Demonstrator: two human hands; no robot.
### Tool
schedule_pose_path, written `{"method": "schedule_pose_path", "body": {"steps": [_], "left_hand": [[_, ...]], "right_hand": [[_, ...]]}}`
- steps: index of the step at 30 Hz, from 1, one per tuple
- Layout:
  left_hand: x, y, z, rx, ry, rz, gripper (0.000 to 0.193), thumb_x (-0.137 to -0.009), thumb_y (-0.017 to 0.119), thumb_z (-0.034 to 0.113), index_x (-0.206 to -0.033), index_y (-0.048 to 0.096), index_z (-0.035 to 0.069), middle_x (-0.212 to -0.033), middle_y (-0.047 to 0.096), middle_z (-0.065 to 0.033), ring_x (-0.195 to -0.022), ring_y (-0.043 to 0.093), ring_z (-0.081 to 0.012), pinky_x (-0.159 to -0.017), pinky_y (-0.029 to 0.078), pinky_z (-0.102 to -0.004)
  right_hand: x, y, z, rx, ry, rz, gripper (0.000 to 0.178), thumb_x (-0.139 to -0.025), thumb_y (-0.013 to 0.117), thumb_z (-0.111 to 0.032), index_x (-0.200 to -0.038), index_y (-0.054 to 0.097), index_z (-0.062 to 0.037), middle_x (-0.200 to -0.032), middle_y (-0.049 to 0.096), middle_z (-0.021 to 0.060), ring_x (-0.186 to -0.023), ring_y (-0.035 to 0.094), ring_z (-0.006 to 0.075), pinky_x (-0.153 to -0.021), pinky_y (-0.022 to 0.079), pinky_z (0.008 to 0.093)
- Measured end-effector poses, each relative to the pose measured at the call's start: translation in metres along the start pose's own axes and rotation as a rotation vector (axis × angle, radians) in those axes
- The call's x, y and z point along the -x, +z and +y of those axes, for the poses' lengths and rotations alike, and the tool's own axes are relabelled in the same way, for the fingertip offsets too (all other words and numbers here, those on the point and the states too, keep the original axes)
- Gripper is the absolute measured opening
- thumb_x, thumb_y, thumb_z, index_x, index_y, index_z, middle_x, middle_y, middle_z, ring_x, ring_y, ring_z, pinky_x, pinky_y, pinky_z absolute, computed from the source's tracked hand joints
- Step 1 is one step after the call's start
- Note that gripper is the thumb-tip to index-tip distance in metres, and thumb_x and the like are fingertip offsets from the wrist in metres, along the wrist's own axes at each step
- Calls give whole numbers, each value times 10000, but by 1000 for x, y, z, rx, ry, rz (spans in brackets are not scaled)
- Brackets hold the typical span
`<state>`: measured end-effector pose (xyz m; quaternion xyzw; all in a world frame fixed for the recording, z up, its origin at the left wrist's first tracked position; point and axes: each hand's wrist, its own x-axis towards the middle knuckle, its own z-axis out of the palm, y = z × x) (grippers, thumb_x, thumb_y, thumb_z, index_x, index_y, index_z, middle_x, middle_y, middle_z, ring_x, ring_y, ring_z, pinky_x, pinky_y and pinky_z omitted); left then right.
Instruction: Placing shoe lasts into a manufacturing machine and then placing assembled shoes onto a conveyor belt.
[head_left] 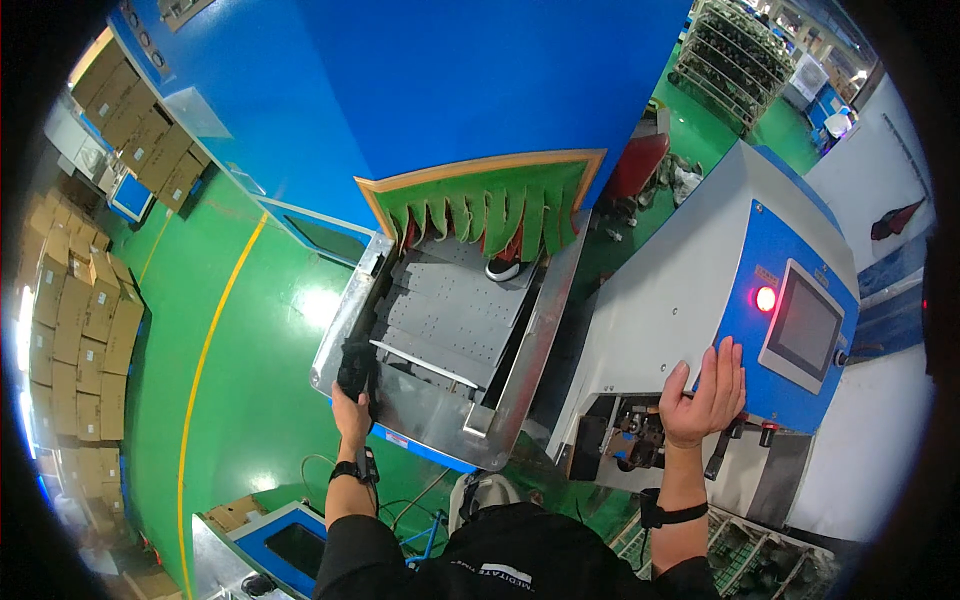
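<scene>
My left hand point(350, 418) is closed around a black shoe-like item point(354, 368) at the near left corner of a metal conveyor bed point(455, 305); its exact kind is too dark to make out. Farther along the bed, a black shoe with a white edge point(503, 269) sits partly under the green strip curtain point(480, 218) of a big blue machine. My right hand point(705, 396) is open, fingers stretched out and side by side, in front of the grey-and-blue machine with a control panel point(750, 345). Whether it touches the casing I cannot tell.
Beside the panel's screen point(803, 325) a red lamp point(765, 299) glows. Stacked cartons point(75, 340) line the left side, past a yellow floor line point(205, 350). A wheeled rack point(733, 60) stands at the back right. Crates point(765, 560) lie at the lower right.
</scene>
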<state>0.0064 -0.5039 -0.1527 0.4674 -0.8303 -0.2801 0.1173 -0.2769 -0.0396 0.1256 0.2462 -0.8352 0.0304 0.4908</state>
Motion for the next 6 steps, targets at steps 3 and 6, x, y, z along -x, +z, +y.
{"method": "schedule_pose_path", "body": {"steps": [3, 6], "left_hand": [[1, 12, -11, 50, 5, 117, 761, -801, 748, 147, -1447, 389, -35, -1304, 555, -305, -1192, 545, -469, -1024, 434, -491], [3, 29, -8, -296, 4, 275, 853, -833, 762, 228, -1520, 308, 4, -1517, 399, -240, -1384, 360, -493, -1188, 276, -482]], "right_hand": [[0, -1, 1, -4, 4, 3, 332, -907, 642, -191, -1183, 648, -7, -1312, 655, 189, -1242, 616, 333, -1088, 399, 423], [-1, 0, 1, 18, 24, -10, 341, -899, 654, -186, -1187, 646, -4, -1305, 659, 187, -1239, 618, 337, -1090, 397, 426]]}}
